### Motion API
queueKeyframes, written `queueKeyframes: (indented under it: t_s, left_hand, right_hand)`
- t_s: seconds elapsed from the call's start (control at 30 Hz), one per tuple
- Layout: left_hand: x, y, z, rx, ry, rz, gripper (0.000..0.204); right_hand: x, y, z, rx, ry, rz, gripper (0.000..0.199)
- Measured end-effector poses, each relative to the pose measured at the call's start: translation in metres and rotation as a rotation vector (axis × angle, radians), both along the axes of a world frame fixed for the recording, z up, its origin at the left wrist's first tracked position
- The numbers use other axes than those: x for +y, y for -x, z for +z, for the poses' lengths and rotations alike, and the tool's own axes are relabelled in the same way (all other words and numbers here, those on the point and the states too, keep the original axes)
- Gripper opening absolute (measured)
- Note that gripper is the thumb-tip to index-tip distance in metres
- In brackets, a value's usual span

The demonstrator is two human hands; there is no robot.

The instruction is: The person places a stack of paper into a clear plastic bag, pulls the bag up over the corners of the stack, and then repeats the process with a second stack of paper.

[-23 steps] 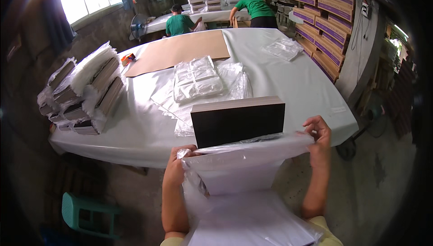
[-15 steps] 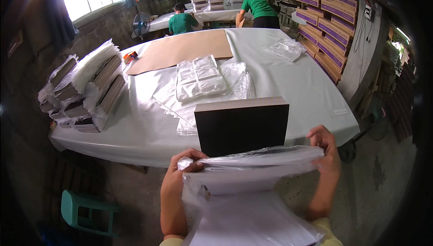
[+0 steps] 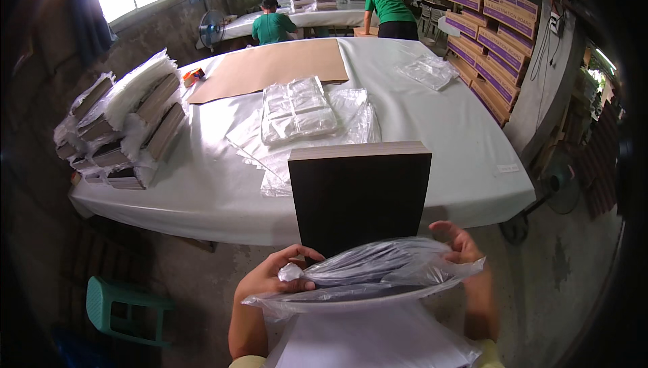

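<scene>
A thick stack of boards (image 3: 361, 199) with a black front face stands upright at the table's near edge. A clear plastic bag (image 3: 378, 294) hangs bunched and gathered around its lower end, over a white surface close to my body. My left hand (image 3: 280, 273) pinches the bag's left edge between thumb and fingers, its fingertips against the black board. At the bag's right side my right hand (image 3: 462, 246) grips the film with bent fingers, the index finger raised. The film partly covers its thumb.
On the white-covered table (image 3: 466, 159) lie folded plastic bags (image 3: 297, 111), a brown sheet (image 3: 277, 68) and an orange tape dispenser (image 3: 193, 76). Wrapped board stacks (image 3: 128, 122) stand at left. A green stool (image 3: 128, 307) is on the floor; cartons (image 3: 489, 37) rise at right. Two people work beyond.
Both hands have moved slightly, the right one lower and inward. The bag's opening has come down, so more of the black board shows above it.
</scene>
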State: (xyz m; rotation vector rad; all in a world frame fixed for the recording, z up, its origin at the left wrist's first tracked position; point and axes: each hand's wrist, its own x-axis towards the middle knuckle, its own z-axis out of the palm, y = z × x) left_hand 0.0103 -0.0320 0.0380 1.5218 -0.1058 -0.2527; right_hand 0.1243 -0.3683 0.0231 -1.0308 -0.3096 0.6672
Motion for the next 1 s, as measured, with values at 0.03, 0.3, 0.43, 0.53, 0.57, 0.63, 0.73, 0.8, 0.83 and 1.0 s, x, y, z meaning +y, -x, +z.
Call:
queueKeyframes:
  t_s: [0.03,0.3,0.43,0.53,0.57,0.63,0.73,0.8,0.83,1.0]
  left_hand:
    - [0.0,-0.001,-0.008,0.037,-0.018,0.027,0.049]
    - [0.013,0.0,-0.121,0.234,-0.235,0.137,0.053]
    - [0.005,0.0,-0.138,0.344,-0.115,0.191,0.042]
    - [0.014,0.001,-0.164,0.368,-0.067,0.209,0.035]
    - [0.016,0.004,-0.172,0.337,0.038,0.232,0.03]
    - [0.022,0.012,-0.201,0.322,0.271,0.297,0.028]
    - [0.015,0.016,-0.206,0.397,0.042,0.431,0.019]
    - [0.013,0.021,-0.209,0.336,0.07,0.43,0.014]
    - [0.014,0.025,-0.21,0.455,0.278,0.443,0.012]
    - [0.012,0.031,-0.219,0.549,0.281,0.462,0.027]
  right_hand:
    - [0.001,0.001,-0.01,0.011,0.029,0.014,0.066]
    - [-0.002,0.012,-0.088,0.165,-0.033,-0.105,0.047]
    - [-0.024,0.016,-0.125,0.249,-0.118,-0.117,0.042]
    - [-0.029,0.022,-0.151,0.214,0.035,-0.13,0.042]
    - [-0.027,0.024,-0.156,0.261,0.045,-0.137,0.043]
    - [-0.03,0.025,-0.184,0.334,0.097,-0.125,0.043]
    - [-0.04,0.023,-0.233,0.342,0.236,-0.091,0.041]
    - [-0.039,0.027,-0.237,0.234,0.352,-0.069,0.038]
    - [-0.039,0.029,-0.239,0.18,0.409,-0.058,0.037]
    - [-0.037,0.028,-0.231,0.182,0.432,-0.009,0.035]
